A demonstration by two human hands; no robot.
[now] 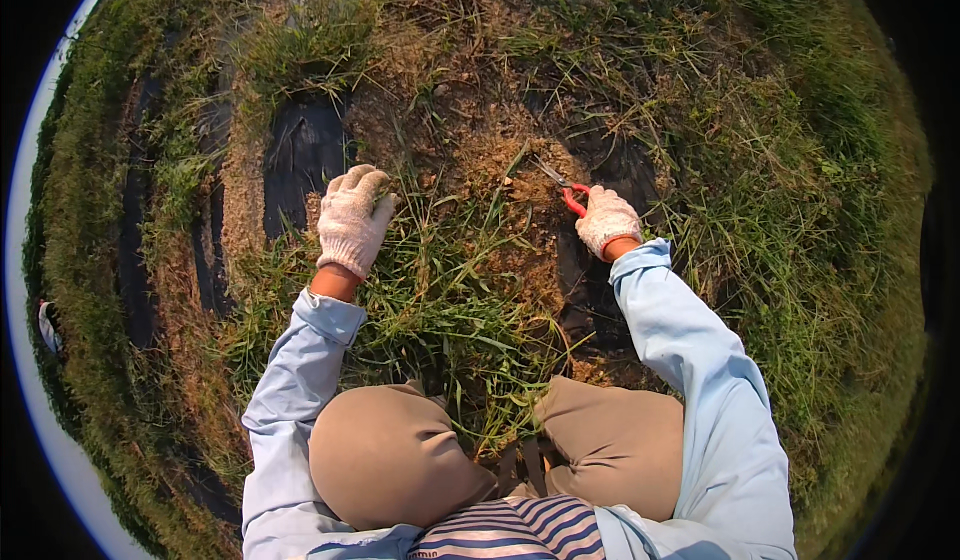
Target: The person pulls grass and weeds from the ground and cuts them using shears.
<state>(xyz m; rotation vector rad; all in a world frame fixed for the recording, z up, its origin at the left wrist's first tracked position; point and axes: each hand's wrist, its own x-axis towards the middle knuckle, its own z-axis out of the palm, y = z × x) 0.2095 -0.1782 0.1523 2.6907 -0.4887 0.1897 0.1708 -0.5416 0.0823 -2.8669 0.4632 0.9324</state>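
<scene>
My left hand (pixel 355 218), in a white knit work glove, is raised over the grass at left centre, its fingers curled; whether a blade of grass lies between them is hard to tell. My right hand (pixel 608 218), gloved alike, grips red-handled garden snips (pixel 570 188) at right centre. The snips' slim metal blades point up and left over brown soil (pixel 525 177), slightly parted. Between my hands stand and lie green grass blades (pixel 442 260), with a thicker heap of grass nearer my knees.
Strips of black plastic mulch film (pixel 304 158) run through the soil on the left, and more film (pixel 615 173) shows by my right hand. Dense weeds (pixel 795 260) cover the right side. My bent knees in brown trousers (pixel 390 455) are close below.
</scene>
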